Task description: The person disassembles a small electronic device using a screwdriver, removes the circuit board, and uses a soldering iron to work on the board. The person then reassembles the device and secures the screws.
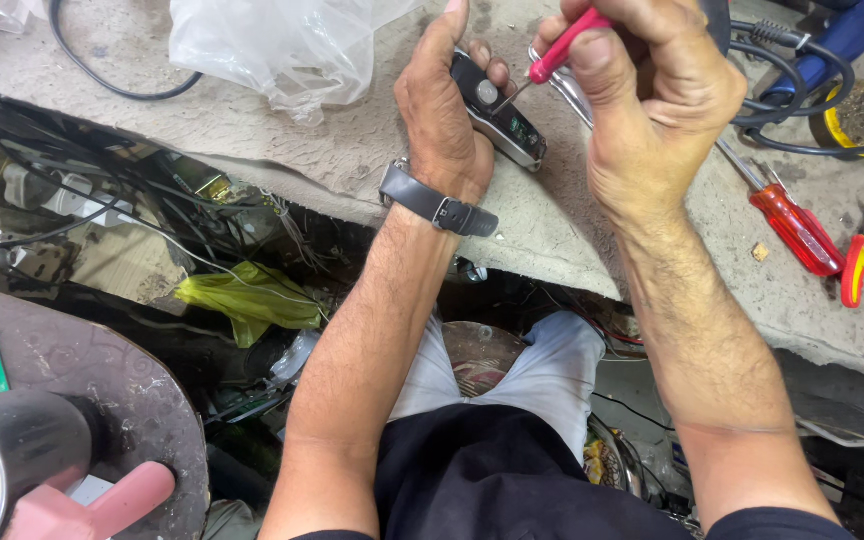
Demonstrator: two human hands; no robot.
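Note:
My left hand [442, 110] grips a small black and silver device [500, 115], a slim oblong gadget with a round button, over the grey worn workbench [372, 150]. A dark wristwatch [437, 207] sits on that wrist. My right hand [652, 90] is closed around a small red-handled screwdriver [564, 45]. Its thin metal tip touches the device near the round button. Both hands hover close together at the top centre of the view.
A larger red screwdriver [787, 220] and red-handled pliers [857, 265] lie at the right on the bench. Black cables [792, 70] coil at top right beside a yellow tape roll [857, 115]. A clear plastic bag [282, 45] lies top left. Tangled wires [72, 180] fill the shelf below.

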